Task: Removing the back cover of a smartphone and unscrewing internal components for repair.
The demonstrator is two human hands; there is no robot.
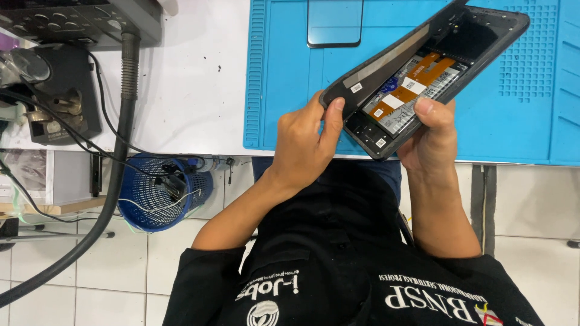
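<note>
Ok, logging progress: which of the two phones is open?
The phone in the left hand and right hand, back cover lifted, orange cables showing; the other phone lies flat on the blue mat.

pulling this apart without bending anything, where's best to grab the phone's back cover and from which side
Pinch the back cover at its lifted near corner, coming from the left, where the left hand has it. A gap shows there above the phone body, while the far end looks closer to the frame. The right hand grips the body's opposite edge to steady it.
</note>
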